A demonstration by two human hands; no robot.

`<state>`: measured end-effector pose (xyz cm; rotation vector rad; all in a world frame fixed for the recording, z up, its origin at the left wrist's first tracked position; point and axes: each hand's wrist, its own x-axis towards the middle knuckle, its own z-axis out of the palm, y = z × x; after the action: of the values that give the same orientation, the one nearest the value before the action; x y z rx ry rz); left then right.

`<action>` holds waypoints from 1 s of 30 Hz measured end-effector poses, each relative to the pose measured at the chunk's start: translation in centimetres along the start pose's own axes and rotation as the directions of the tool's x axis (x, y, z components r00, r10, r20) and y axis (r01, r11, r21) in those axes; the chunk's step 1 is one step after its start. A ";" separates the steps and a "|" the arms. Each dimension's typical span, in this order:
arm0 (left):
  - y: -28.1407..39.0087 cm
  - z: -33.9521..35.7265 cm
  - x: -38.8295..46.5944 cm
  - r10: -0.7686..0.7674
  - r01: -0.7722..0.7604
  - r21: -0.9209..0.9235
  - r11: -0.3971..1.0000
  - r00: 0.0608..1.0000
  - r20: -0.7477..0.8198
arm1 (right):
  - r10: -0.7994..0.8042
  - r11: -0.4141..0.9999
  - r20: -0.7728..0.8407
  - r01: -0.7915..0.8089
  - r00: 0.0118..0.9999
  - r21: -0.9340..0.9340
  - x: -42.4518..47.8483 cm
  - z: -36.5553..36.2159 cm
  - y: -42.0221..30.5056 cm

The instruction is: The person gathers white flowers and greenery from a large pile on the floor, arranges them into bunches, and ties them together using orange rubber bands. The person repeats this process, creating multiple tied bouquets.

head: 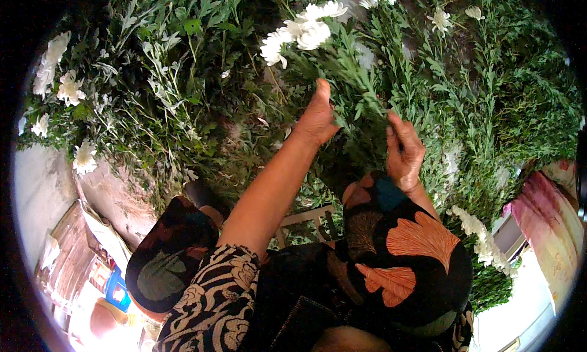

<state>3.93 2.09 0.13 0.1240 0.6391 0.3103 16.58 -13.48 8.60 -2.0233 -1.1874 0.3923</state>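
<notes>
A bunch of white chrysanthemums [300, 31] on leafy green stems lies between my two hands, its blooms pointing up and away from me. My left hand [321, 115] is on the left side of the bunch, thumb raised and palm against the leaves; its fingers are mostly hidden behind them. On the right, my right hand [403, 145] has its fingers bent at the lower stems, above my right knee. Whether it grips the stems cannot be told. Many more cut chrysanthemum stems [458, 90] with leaves are spread beyond and to both sides.
White blooms [71, 88] stick out of the pile at the left. A bundle of white chrysanthemums [486, 244] lies right of my knee, near a pink and yellow cloth [545, 228]. A wooden frame [307, 216] shows between my knees. A blue plastic object [118, 290] is at lower left.
</notes>
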 end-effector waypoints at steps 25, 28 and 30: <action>0.6 -0.7 -0.2 -0.017 0.022 0.020 1.000 0.973 -0.231 | 0.000 0.779 -0.125 -0.078 0.992 -0.622 8.0 -6.8 18.2; -0.1 -0.9 0.6 -0.016 0.012 -0.022 1.000 0.985 -0.171 | 0.112 0.605 -0.151 -0.188 0.982 -0.774 6.1 -5.8 20.3; -0.3 -1.3 0.8 -0.031 0.030 -0.011 0.999 0.991 -0.128 | 0.226 0.644 -0.082 -0.212 0.971 -0.735 6.2 -6.6 20.9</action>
<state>3.86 2.05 -1.40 0.0859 0.7667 0.2929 36.60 -17.32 -1.56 -2.9003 -1.2274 0.0111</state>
